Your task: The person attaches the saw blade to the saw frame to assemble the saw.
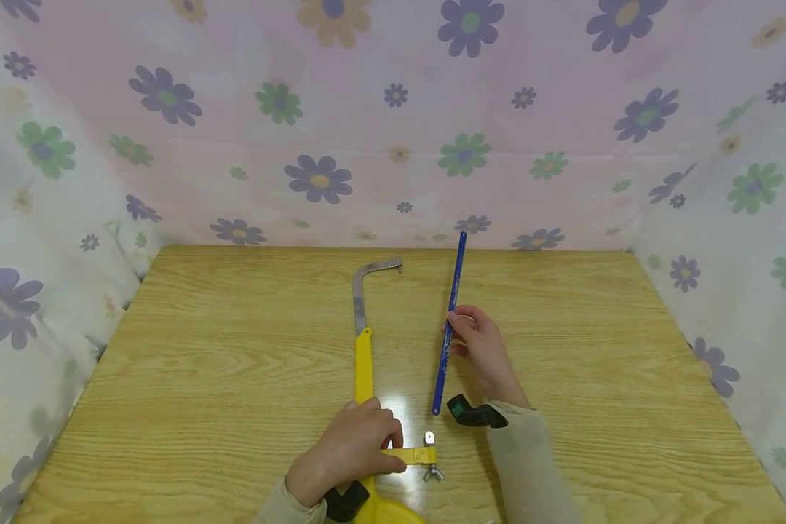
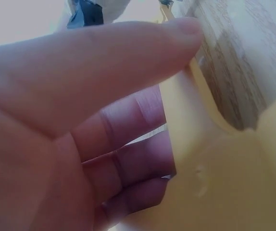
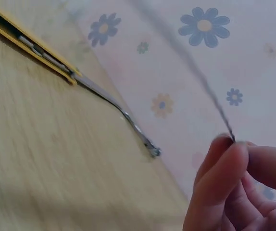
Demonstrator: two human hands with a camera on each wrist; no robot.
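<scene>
Hazards, left to right. The hacksaw frame [image 1: 364, 367] stretched forward over the wooden table [image 1: 236, 364], its hooked metal end [image 1: 388, 263] well beyond my knuckles. I judged that a slackened hold could let the frame swing or tip, since nothing of mine steadied that end. Nearer me, the wing nut [image 1: 434, 472] sat on the near side of the yellow rear bracket [image 1: 421, 455]; if it was loose, the flat metal tab [image 1: 429, 438] on the opposite side could turn. The blue blade [image 1: 445, 358] was to the right of the frame and apart from it, its lower end near the tab. Because I held it at one place only, around mid-length, a knock on either end could pivot it. A slip along its edge could nick the skin; which way the teeth faced, I could not tell.

Grip, left to right. My left hand [image 1: 350, 444] was clasped around the yellow part of the hacksaw frame, fingers bent over it, and the yellow rear bracket emerged between thumb and index finger. My right hand [image 1: 487, 353] was closed to a pinch: thumb and fingers met on the blue blade, parted only by its thickness. The right wrist view showed the blade edge-on, its far end blurred.
</scene>
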